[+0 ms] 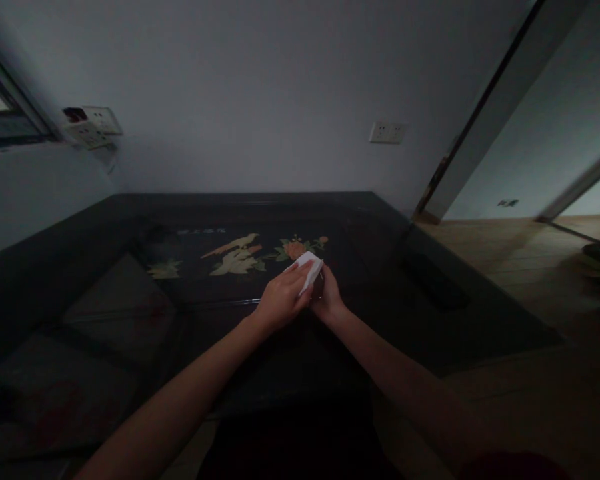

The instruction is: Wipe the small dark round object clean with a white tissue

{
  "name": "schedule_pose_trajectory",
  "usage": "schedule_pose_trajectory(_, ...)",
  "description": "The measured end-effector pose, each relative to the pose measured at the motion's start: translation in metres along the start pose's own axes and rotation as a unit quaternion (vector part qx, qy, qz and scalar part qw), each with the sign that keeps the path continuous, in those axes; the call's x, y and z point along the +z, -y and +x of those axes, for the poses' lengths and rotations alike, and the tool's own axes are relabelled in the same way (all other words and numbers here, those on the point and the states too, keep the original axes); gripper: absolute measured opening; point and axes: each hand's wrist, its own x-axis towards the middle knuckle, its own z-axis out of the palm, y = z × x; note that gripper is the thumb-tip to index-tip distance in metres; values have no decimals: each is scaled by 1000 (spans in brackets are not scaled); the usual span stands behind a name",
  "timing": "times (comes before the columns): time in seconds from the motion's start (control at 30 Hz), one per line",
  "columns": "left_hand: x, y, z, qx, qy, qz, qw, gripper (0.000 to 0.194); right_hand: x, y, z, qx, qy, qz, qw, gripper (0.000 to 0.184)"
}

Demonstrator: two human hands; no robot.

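My left hand [281, 299] is closed round a small white folded cloth or tissue [311, 269] and presses it against a small dark object [319, 285] that I cannot make out. My right hand [328, 297] grips that dark object from the right side, fingers wrapped round it. Both hands meet above the middle of a dark glossy table [130, 313] that has a painted bird-and-flower picture [245, 257] just beyond the hands.
A dark flat object [433, 277] lies near the table's right edge. Wall sockets [388, 132] sit on the back wall and a power strip [87, 127] at the left corner. Wooden floor [520, 247] and a doorway lie to the right.
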Motion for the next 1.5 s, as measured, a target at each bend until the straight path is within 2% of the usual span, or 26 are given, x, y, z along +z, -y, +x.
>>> schedule_pose_trajectory(0.1, -2, 4, 0, -21, -2, 12, 1000, 37, 7, 5, -6, 32, -30, 18, 999, 28)
schedule_pose_trajectory(0.27, -4, 11, -2, -28, -27, 16, 999, 37, 11, 15, -12, 70, -35, 40, 996, 35)
schedule_pose_trajectory(0.6, -8, 8, -8, 42, -90, -17, 995, 31, 6, 28, -8, 32, -31, 11, 999, 42)
schedule_pose_trajectory(0.77, -6, 1, -9, 79, -69, -35, 994, 46, 4, 24, -5, 3, 1, 13, 1000, 39)
schedule_pose_trajectory(0.83, -4, -1, -8, 82, -52, -34, 995, 48, 3, 19, -3, -2, -8, 10, 1000, 36)
schedule_pose_trajectory(0.93, -2, 0, -5, 56, -40, -8, 998, 41, 4, 12, -4, 4, -31, 4, 999, 35)
schedule_pose_trajectory(1.07, -3, 5, -1, 0, -24, 26, 999, 32, 9, 8, -7, 11, -26, 24, 999, 32)
schedule_pose_trajectory(1.17, -6, 8, -1, -5, -43, 27, 999, 30, 11, 12, -10, 26, -24, 33, 999, 34)
schedule_pose_trajectory(1.33, -8, 4, -6, 29, -89, 23, 995, 28, 10, 22, -10, 31, -28, 28, 999, 41)
schedule_pose_trajectory(1.5, -2, -1, -7, 50, -72, 11, 996, 38, 8, 20, -8, 16, -31, 31, 999, 42)
